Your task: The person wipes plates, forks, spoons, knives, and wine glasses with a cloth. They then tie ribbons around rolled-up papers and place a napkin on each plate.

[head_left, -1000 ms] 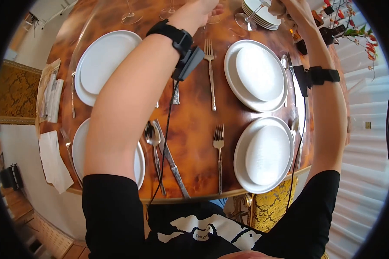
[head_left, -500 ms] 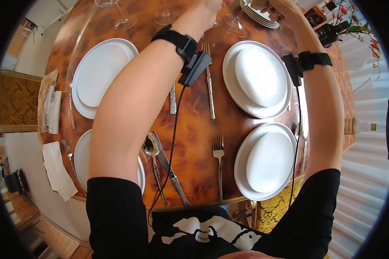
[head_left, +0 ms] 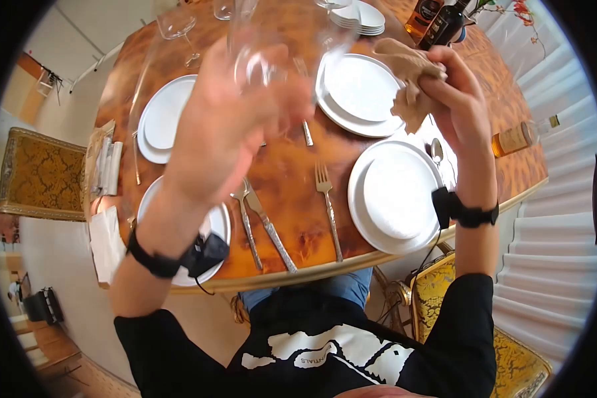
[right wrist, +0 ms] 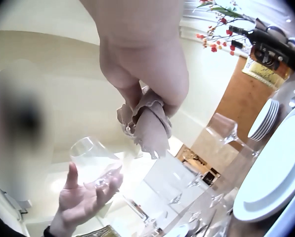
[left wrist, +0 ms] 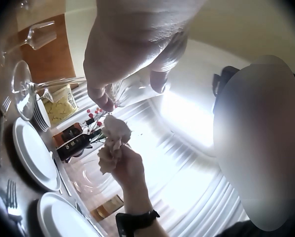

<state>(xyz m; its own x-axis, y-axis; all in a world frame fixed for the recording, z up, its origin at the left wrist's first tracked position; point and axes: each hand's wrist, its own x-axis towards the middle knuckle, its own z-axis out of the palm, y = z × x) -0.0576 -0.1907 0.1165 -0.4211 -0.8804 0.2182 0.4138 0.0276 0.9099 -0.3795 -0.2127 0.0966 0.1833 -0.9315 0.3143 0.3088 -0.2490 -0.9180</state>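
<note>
The left hand (head_left: 222,126) grips the glass (right wrist: 90,155), fingers and thumb round it at the lower bowl and stem. The right hand (head_left: 461,99) pinches a crumpled tan cloth (head_left: 411,79) between fingers and thumb, its loose folds hanging from the fingertips. Both hands are raised over the bench (head_left: 288,166); neither is released.

The cloth lies to the right of the glass, with a gap between the 2, and they do not touch. In the left wrist view the long axis of the glass runs from its foot on the bench side, through the fingers, to the bowl, with the mouth away from the bench. That makes it look roughly upright, though blur in the head view hides the exact tilt. The left hand is on the glass; the right hand is across the gap, on the cloth side.

Farther out, the nearer right plates (head_left: 404,192), 2 nested, are right of the glass and closer to the body. The fork (head_left: 328,202) is also on the body side of the glass. The plate stack (head_left: 371,20) and dark bottle (head_left: 443,26) are right of the glass, the bottle farther right.
</note>
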